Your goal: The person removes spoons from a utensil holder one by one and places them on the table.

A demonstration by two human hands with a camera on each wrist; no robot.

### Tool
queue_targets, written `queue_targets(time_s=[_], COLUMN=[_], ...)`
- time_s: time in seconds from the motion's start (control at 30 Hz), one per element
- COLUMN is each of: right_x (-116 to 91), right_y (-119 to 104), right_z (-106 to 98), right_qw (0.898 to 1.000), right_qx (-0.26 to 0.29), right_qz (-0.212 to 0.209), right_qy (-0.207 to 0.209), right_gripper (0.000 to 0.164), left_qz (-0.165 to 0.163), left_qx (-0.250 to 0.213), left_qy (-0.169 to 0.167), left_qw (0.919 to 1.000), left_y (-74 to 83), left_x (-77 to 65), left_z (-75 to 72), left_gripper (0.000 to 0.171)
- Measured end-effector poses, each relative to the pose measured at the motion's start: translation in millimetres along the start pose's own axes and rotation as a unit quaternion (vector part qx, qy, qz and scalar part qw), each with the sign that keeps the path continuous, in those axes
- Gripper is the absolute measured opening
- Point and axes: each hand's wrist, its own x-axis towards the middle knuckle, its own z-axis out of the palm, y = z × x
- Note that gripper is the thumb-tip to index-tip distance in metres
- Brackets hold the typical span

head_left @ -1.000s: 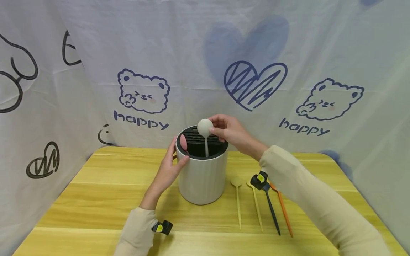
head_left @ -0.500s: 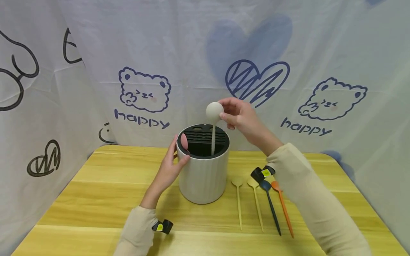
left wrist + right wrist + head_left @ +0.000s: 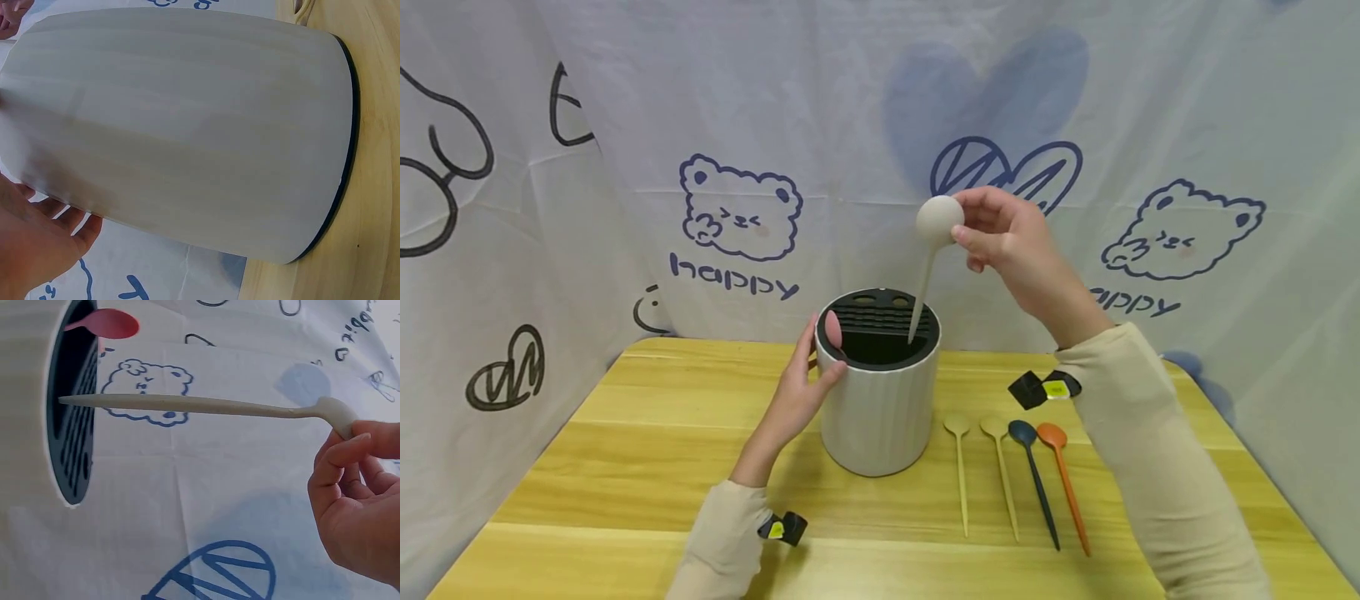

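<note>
A pale off-white spoon (image 3: 940,220) hangs bowl-up over the holder, pinched at its bowl's edge by the right hand (image 3: 1022,250). Its handle (image 3: 187,404) slants down, with the tip at the opening; I cannot tell whether the tip is still just inside. The white ribbed utensil holder (image 3: 880,421) stands upright on the table, with a black slotted insert (image 3: 883,312) in its top. Against the holder's left side, the left hand (image 3: 797,396) grips it, thumb near the front rim and fingers round the side. A pink spoon (image 3: 833,330) stands in the holder at the left.
To the holder's right, several spoons lie side by side on the wooden table (image 3: 625,467): two pale yellow, the nearer one (image 3: 957,425) first, then a dark blue spoon (image 3: 1022,432) and an orange spoon (image 3: 1052,435). A printed white cloth (image 3: 850,125) hangs behind the table.
The right hand has lifted the off-white spoon up and to the right, drawing its handle out of the holder until the tip shows. The left hand has stayed on the holder.
</note>
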Motion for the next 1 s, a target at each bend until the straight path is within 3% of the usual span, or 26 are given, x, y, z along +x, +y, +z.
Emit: queue_targets(time_s=[0.2,0.4,0.53,0.77,1.0], right_x=[-4,-14,-24,-34,-48], right_y=[-5,-11,-13,-10,-5], right_z=[-9,-14,-13,-6,-10], right_qw=[0.999,0.998,0.997,0.999,0.999], right_qx=[0.041,0.043,0.052,0.015,0.008], right_qz=[-0.009,0.001,0.005,-0.038,-0.050], right_qy=[-0.028,-0.053,-0.050,-0.033,-0.017], right_gripper=[0.019,0.020,0.021,0.026,0.027], left_qz=[0.001,0.001,-0.002,-0.005,-0.005], left_qx=[-0.001,-0.003,-0.003,-0.003,-0.002], left_qy=[0.000,-0.003,-0.005,-0.002,-0.004], left_qw=[1.0000,1.0000,1.0000,1.0000,1.0000], left_y=[0.0,-0.2,-0.4,-1.4,-1.5], left_x=[0.7,1.1,1.3,0.2,0.1], left_z=[0.7,1.1,1.1,-0.2,-0.9], left_gripper=[0.089,0.090,0.090,0.087,0.084])
